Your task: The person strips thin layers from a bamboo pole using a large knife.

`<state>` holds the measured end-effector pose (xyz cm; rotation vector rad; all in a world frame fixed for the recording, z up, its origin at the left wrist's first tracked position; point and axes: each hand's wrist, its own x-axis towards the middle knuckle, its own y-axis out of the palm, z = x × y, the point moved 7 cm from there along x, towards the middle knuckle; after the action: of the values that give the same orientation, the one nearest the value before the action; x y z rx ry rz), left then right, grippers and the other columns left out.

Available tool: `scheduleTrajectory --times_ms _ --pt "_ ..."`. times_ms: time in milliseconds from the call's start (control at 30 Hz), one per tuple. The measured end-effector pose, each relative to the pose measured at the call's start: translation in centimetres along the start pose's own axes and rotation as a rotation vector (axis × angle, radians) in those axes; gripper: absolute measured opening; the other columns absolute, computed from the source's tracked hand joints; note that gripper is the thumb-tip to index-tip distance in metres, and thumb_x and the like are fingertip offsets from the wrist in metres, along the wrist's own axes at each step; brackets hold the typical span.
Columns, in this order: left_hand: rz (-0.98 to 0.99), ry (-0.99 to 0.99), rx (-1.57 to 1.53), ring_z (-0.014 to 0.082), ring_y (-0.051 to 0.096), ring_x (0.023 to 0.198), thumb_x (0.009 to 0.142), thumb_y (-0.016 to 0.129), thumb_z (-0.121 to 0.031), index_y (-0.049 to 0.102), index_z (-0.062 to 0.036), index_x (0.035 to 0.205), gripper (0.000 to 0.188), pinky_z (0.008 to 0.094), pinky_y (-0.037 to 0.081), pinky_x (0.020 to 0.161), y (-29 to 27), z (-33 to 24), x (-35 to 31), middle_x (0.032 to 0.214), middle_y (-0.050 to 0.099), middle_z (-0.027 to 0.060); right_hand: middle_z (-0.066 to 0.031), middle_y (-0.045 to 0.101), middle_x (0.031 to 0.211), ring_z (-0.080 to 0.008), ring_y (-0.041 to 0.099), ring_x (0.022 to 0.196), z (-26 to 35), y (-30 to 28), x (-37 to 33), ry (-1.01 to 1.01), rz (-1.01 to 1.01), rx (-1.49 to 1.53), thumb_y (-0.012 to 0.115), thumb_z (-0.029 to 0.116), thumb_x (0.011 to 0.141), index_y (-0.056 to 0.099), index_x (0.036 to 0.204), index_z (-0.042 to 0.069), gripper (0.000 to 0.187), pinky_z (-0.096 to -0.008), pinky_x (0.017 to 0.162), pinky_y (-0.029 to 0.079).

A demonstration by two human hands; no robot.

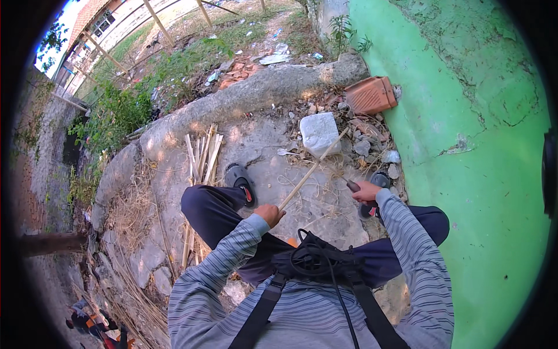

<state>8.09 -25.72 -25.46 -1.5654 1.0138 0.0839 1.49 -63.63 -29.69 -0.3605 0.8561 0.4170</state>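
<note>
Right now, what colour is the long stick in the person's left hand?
The stick is pale tan; the head view shows it best.

Cracked, uneven concrete ground (174, 168). On it: loose bundle of split pale strips (202, 154), whitish block (319, 132), scattered thin shavings (308, 186), small white utensil-like piece (283, 152), grey stones (362, 147), two dark shoes (239, 180).
</note>
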Motion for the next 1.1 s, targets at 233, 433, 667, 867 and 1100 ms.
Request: scheduleTrajectory --times_ms 233,433,667,867,1100 --pt "-0.002 -0.003 0.010 0.0472 0.073 0.086 0.104 0.048 -0.058 0.075 0.0009 0.095 0.066 0.0555 0.059 0.076 -0.5 -0.3 0.2 0.089 0.074 0.0268 -0.0008 0.050 0.066 -0.0089 0.046 0.049 -0.8 0.1 -0.7 -0.009 0.115 0.359 0.066 0.001 0.088 0.055 0.096 0.005 0.014 -0.0274 0.043 0.037" --pt "-0.057 0.021 -0.018 0.0479 0.072 0.084 0.104 0.049 -0.058 0.076 0.0006 0.093 0.065 0.0556 0.059 0.076 -0.9 -0.4 0.5 0.087 0.073 0.0270 -0.0024 0.053 0.065 -0.0117 0.048 0.049 -8.0 0.9 2.9 0.210 -0.096 0.538 0.069 0.005 0.092 0.054 0.092 0.005 0.014 -0.0326 0.047 0.043" --pt "-0.040 0.024 -0.049 0.0480 0.071 0.082 0.104 0.050 -0.056 0.076 0.0006 0.088 0.065 0.0557 0.058 0.076 -1.1 -0.8 0.5 0.085 0.072 0.0280 -0.0012 0.059 0.066 -0.0113 0.054 0.050 -4.8 8.3 0.0 0.164 0.245 0.216 0.076 0.011 0.087 0.067 0.100 0.002 0.018 -0.0320 0.048 0.046" --pt "-0.053 0.009 -0.025 0.0474 0.072 0.082 0.103 0.051 -0.058 0.075 0.0002 0.088 0.065 0.0553 0.058 0.074 -0.8 0.2 -0.1 0.084 0.072 0.0268 -0.0161 0.076 0.075 -0.0259 0.077 0.069 0.6 2.8 -6.0 0.198 -0.274 -0.501 0.071 0.026 0.082 0.076 0.082 -0.005 0.032 -0.0376 0.072 0.062" --pt "-0.062 -0.003 0.008 0.0468 0.072 0.083 0.098 0.060 -0.053 0.069 0.0006 0.094 0.054 0.0559 0.058 0.074 -3.2 -1.4 -1.5 0.087 0.073 0.0256 -0.0093 0.072 0.073 -0.0176 0.072 0.062 0.6 -0.8 -10.6 -0.005 -0.510 0.173 0.070 0.030 0.099 0.070 0.094 -0.004 0.034 -0.0312 0.059 0.058"
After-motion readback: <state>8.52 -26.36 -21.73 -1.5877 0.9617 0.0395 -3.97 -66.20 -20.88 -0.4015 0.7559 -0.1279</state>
